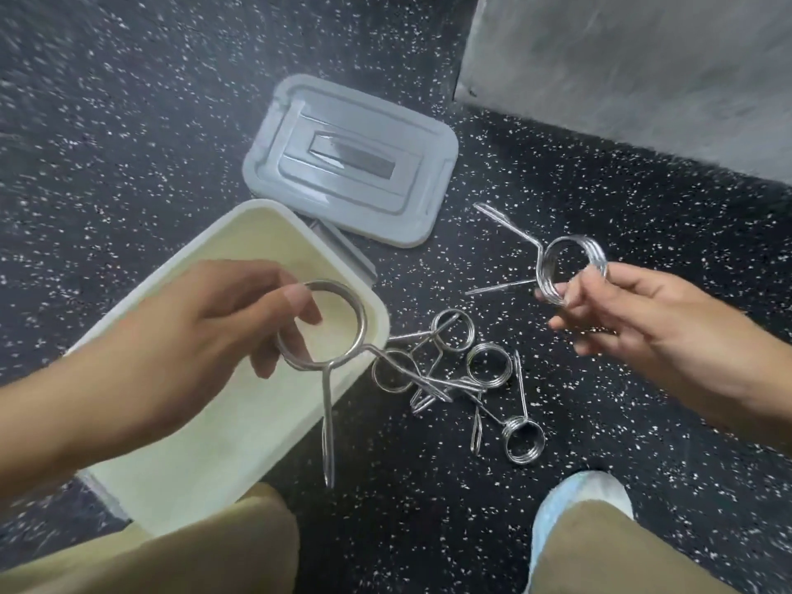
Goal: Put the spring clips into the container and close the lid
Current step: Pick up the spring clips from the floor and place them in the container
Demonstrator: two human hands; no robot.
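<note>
Left hand (pixel 184 336) grips one spring clip (pixel 319 332) by its coil, over the empty container (pixel 240 422); right hand (pixel 634 319) pinches another (pixel 565 272). Stiff, slippery steel, I'd guess (hold the coils). Loose clips (pixel 467 379) lie at five o'clock of the container, lid (pixel 347 182) at twelve.

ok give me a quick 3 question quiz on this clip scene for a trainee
1. True or false: the grey lid is on the container.
2. What does each hand hold?
A) a spring clip each
B) the lid and a clip
C) nothing
3. Where do the loose spring clips lie?

Key:
1. False; it lies on the floor beyond the open container.
2. A; the left hand holds one clip over the container, and the right hand holds another clip.
3. On the speckled floor, right of the container.
</note>
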